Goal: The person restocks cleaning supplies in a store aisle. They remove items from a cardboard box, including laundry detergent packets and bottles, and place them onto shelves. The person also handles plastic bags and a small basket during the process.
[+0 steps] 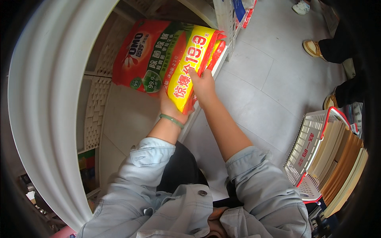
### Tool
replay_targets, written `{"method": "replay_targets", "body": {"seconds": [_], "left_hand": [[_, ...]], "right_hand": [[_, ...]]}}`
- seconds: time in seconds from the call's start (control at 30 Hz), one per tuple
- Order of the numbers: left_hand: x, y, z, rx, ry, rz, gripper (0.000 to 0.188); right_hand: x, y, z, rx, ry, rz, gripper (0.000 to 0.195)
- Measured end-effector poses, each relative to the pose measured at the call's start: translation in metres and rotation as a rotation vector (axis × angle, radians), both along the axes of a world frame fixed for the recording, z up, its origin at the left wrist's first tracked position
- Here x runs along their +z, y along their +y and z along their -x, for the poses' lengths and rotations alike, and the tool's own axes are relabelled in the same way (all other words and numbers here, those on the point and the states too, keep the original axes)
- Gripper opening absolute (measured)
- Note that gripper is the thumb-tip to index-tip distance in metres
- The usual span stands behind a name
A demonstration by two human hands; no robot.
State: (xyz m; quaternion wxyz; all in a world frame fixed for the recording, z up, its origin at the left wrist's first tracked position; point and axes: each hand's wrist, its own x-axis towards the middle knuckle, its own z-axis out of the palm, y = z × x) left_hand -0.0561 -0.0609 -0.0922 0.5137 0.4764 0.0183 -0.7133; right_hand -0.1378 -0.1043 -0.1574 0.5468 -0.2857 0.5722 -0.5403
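A red, green and yellow plastic bag of OMO laundry detergent (153,56) lies flat on a white shelf, tilted across my view. My left hand (174,102), with a green bangle at the wrist, holds its near corner from below and the side. The thumb of my right hand (203,84) presses on the yellow strip, its fingers curling under the bag's right edge. A second red and yellow edge (218,55) shows just beneath the bag; whether it is another bag I cannot tell.
White ribbed panels (50,104) curve along the left. A perforated white shelf side (224,20) stands ahead. On the right, a white basket with red trim (303,148) stands beside stacked boards (339,166). People's shoes (314,49) are on the grey tile floor (253,74).
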Motion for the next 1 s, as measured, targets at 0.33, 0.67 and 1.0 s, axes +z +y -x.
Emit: {"method": "replay_targets", "body": {"seconds": [0.33,0.67,1.0], "left_hand": [[-0.042,-0.033,-0.078,0.342,-0.166,0.256,0.043],[-0.043,-0.041,-0.07,0.236,-0.292,0.182,0.052],[-0.048,-0.04,-0.081,0.201,-0.176,0.303,0.047]], "right_hand": [[-0.001,-0.008,0.019,0.2,-0.009,-0.047,0.031],[-0.017,0.012,0.014,0.244,0.244,0.027,0.02],[0.007,0.024,0.011,0.092,0.298,0.025,0.026]]}}
